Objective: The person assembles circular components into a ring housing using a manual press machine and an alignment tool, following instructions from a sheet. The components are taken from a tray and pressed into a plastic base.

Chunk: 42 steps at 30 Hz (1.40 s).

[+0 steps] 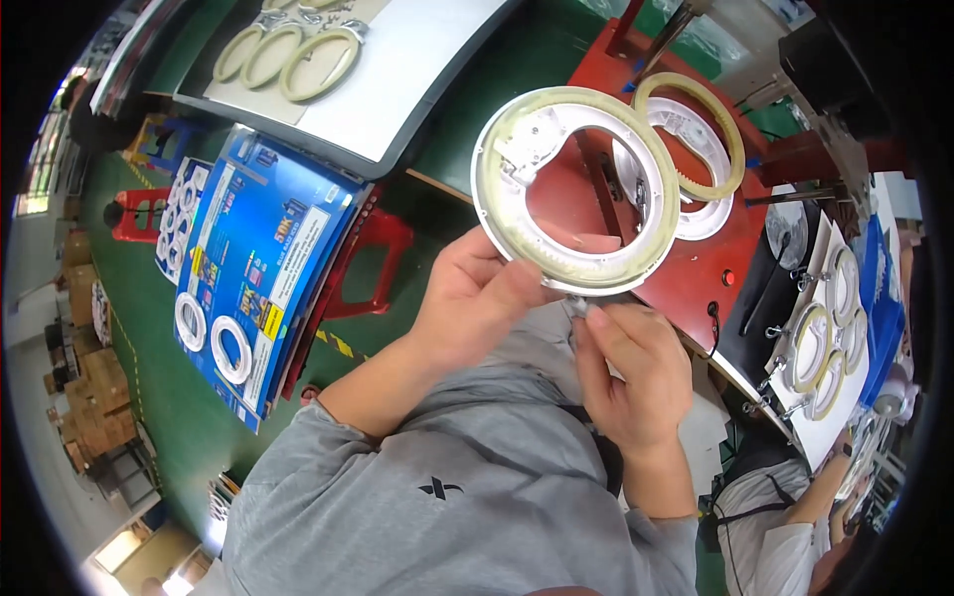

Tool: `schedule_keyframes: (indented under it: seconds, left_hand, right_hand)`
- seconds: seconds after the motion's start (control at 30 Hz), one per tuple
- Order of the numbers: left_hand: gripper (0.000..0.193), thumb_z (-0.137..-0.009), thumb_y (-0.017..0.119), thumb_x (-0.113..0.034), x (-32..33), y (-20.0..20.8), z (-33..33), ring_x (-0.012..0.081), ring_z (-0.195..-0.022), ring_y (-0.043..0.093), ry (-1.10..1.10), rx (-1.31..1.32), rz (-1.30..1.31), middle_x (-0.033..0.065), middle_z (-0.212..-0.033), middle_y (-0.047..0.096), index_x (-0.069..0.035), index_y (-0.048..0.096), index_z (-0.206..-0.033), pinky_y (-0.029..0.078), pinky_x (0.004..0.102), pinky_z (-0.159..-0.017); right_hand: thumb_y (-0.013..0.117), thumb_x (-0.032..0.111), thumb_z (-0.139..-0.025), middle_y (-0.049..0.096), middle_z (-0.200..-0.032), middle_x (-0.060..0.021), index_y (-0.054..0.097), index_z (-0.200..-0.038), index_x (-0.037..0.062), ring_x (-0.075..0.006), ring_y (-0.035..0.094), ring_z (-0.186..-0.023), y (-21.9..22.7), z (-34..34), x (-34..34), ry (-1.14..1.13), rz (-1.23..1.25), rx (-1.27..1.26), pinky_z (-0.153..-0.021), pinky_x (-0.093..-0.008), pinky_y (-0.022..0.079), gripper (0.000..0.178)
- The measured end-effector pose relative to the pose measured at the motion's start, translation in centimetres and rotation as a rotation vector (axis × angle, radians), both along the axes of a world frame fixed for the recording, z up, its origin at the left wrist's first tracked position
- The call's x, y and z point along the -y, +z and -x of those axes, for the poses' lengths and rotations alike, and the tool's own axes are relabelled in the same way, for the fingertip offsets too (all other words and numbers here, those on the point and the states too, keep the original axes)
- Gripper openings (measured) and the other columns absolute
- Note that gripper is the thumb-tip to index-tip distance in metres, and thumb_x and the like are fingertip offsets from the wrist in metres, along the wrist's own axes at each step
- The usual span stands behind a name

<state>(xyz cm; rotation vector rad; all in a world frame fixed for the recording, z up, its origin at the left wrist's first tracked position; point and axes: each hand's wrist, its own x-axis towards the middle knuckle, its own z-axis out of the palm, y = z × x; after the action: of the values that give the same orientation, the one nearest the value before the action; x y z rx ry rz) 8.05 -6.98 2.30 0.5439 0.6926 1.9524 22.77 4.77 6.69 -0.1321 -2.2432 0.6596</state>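
Observation:
In front of my chest, a round white plastic housing (537, 139) is held up and tilted, its open centre facing me. A translucent cream ring (586, 270) lies inside its rim. My left hand (472, 298) is closed on the housing's lower left edge, thumb over the rim. My right hand (638, 372) pinches a small grey piece (576, 306) at the bottom of the rim; its kind is mostly hidden by the fingertips. Just behind the housing, a second white housing (717, 221) and a cream ring (735, 124) rest on a red machine table (686, 288).
Far left, a black-edged tray (383, 129) bears several cream rings (320, 65). Blue printed sheets (248, 268) at left carry two white rings (231, 350), beside a red stool (383, 266). At right, a white board (817, 437) holds several clipped rings. A person (785, 526) is at lower right.

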Motion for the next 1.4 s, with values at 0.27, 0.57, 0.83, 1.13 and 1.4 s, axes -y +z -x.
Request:
schedule_keyframes:
  seconds: [0.27, 0.57, 0.83, 1.13, 1.4]
  left_hand:
    - [0.045, -0.106, 0.064, -0.024, -0.1, 0.2, 0.3, 0.0265, -0.128, 0.063, 0.002, -0.015, -0.064, 0.0204, -0.140, 0.063, 0.004, 0.054, -0.140, 0.054, 0.0437, -0.108]
    - [0.041, -0.108, 0.061, -0.021, 0.2, 0.3, 0.8, 0.0264, -0.127, 0.063, -0.030, -0.028, -0.087, 0.0212, -0.138, 0.064, 0.005, 0.054, -0.139, 0.053, 0.0427, -0.107]
    - [0.048, -0.107, 0.057, -0.021, 0.4, 2.4, 2.0, 0.0356, -0.122, 0.067, -0.352, -0.158, -0.019, 0.0317, -0.127, 0.067, 0.010, 0.048, -0.142, 0.052, 0.0418, -0.105]
    - [0.034, -0.109, 0.057, -0.025, -2.9, 4.3, 1.9, 0.0178, -0.086, 0.075, -0.198, -0.361, 0.301, 0.0166, -0.096, 0.077, 0.002, 0.058, -0.131, 0.057, 0.0274, -0.074]
    - [0.029, -0.107, 0.058, -0.014, -2.9, 4.9, 0.1, 0.0238, -0.076, 0.076, -0.199, -0.498, 0.296, 0.0156, -0.098, 0.072, 0.007, 0.056, -0.126, 0.064, 0.0339, -0.066]
  right_hand:
    - [0.086, -0.006, -0.074, 0.069, -0.094, -0.0128, 0.070, -0.106, -0.0014, -0.0297, 0.069, -0.075, -0.2, -0.6, 0.1, 0.020, -0.013, 0.008, -0.064, -0.0373, 0.057, 0.036]
    - [0.084, 0.005, -0.080, 0.071, -0.096, -0.0144, 0.070, -0.107, -0.0026, -0.0320, 0.071, -0.082, 0.0, -2.0, -0.1, -0.002, 0.054, 0.081, -0.077, -0.0405, 0.060, 0.031]
    - [0.059, 0.018, -0.106, 0.066, -0.111, -0.0104, 0.041, -0.144, -0.0045, -0.0082, 0.061, -0.076, 0.6, -4.4, -0.7, 0.099, 1.290, -0.023, -0.059, -0.0214, 0.048, 0.047]
    - [0.071, 0.000, -0.096, 0.066, -0.110, -0.0102, 0.041, -0.143, -0.0028, -0.0119, 0.066, -0.086, 1.0, -4.6, -1.1, -0.060, 1.050, 0.106, -0.074, -0.0255, 0.055, 0.056]
    - [0.090, 0.001, -0.071, 0.065, -0.128, -0.0144, 0.050, -0.149, 0.0017, -0.0237, 0.068, -0.111, 3.9, -1.6, -3.7, -0.330, 0.275, 0.274, -0.091, -0.0348, 0.056, 0.087]
